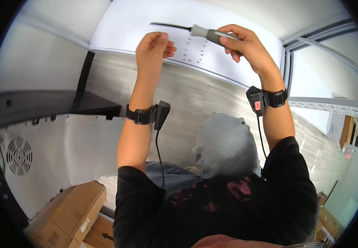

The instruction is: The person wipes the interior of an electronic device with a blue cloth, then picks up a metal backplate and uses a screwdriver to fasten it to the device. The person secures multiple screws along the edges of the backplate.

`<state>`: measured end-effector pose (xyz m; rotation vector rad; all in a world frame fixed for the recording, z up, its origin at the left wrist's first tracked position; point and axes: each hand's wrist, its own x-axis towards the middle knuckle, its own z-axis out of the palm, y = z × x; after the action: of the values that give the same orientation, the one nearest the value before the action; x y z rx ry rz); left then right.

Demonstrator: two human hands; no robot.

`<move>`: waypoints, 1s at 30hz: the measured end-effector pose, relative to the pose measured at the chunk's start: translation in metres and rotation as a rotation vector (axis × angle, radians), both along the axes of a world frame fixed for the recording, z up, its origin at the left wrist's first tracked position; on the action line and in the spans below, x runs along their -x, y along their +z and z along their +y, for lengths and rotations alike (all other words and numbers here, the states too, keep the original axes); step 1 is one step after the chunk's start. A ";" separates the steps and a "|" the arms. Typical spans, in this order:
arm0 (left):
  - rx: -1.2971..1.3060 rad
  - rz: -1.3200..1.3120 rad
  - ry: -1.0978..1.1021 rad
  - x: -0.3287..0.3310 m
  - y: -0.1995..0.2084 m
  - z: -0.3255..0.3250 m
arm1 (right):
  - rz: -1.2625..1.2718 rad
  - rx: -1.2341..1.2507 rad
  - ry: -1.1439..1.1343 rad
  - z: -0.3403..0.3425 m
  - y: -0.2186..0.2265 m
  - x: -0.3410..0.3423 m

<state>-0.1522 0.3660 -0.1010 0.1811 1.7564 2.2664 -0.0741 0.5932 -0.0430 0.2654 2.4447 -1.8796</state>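
While the pale grey floor spreads through the middle of the view, a long white surface lies across the top of it, beyond the person's hands. On the left side is a big silver metal casing with a round vent, and below it, near the lower left corner, a brown cardboard box. The person wears a black shirt, and in front of it there is a rounded shape of grey cloth. Both arms are stretched forward toward the white surface. The right hand is closed around the handle of a grey screwdriver, whose thin dark shaft points to the left, nearly level. The screwdriver is seen against the white surface, and its shaft passes just beyond the left hand. The left hand has its fingers curled, with the thumb close to the forefinger; I cannot tell if something is pinched there. Each wrist carries a black strapped device with a cable. Between the hands, small dark marks stand in rows on the white surface, perhaps screws, but they are too small to be sure.
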 end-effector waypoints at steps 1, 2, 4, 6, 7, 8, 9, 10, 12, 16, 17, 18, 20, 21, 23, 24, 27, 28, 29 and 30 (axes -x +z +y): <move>0.100 0.001 -0.050 0.006 -0.012 0.022 | -0.023 0.062 -0.065 0.021 -0.018 -0.005; 0.198 0.004 -0.101 0.012 -0.026 0.045 | -0.045 0.122 -0.130 0.042 -0.039 -0.010; 0.421 0.046 -0.207 0.027 -0.061 0.079 | -0.116 0.224 -0.247 0.070 -0.080 -0.021; 0.621 0.101 -0.215 0.041 -0.095 0.107 | -0.208 0.291 -0.333 0.086 -0.115 -0.032; 0.720 0.135 -0.212 0.048 -0.111 0.120 | -0.248 0.286 -0.362 0.092 -0.129 -0.035; 0.791 0.168 -0.231 0.057 -0.126 0.130 | -0.274 0.306 -0.388 0.098 -0.141 -0.037; 0.854 0.187 -0.244 0.064 -0.143 0.141 | -0.304 0.326 -0.419 0.102 -0.152 -0.041; 0.916 0.209 -0.253 0.071 -0.156 0.149 | -0.322 0.342 -0.447 0.104 -0.159 -0.043; 1.037 0.283 -0.251 0.082 -0.180 0.162 | -0.339 0.406 -0.479 0.109 -0.174 -0.049; 1.189 0.348 -0.193 0.093 -0.209 0.177 | -0.365 0.445 -0.504 0.117 -0.191 -0.056; 1.208 0.327 -0.173 0.094 -0.213 0.180 | -0.370 0.446 -0.502 0.118 -0.193 -0.058; 1.217 0.336 -0.169 0.095 -0.212 0.182 | -0.370 0.446 -0.502 0.119 -0.194 -0.059; 1.238 0.350 -0.156 0.095 -0.210 0.183 | -0.366 0.441 -0.507 0.121 -0.195 -0.059; 1.214 0.306 -0.167 0.094 -0.206 0.184 | -0.364 0.439 -0.515 0.121 -0.194 -0.059; 1.168 0.213 -0.183 0.092 -0.196 0.184 | -0.350 0.425 -0.515 0.121 -0.192 -0.060; 1.036 0.114 -0.164 0.089 -0.186 0.183 | -0.335 0.418 -0.505 0.121 -0.191 -0.060; 0.507 -0.231 -0.137 0.081 -0.163 0.165 | -0.271 0.397 -0.432 0.117 -0.185 -0.055; 0.242 -0.380 -0.155 0.078 -0.159 0.153 | -0.246 0.390 -0.398 0.114 -0.182 -0.053; -0.029 -0.520 -0.168 0.074 -0.154 0.141 | -0.231 0.386 -0.369 0.110 -0.178 -0.050; -0.083 -0.535 -0.149 0.068 -0.144 0.129 | -0.214 0.382 -0.336 0.105 -0.171 -0.046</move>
<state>-0.2201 0.4947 -0.2455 -0.2510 1.3253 2.0338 -0.0277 0.6980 -0.2144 0.8468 1.9491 -2.2558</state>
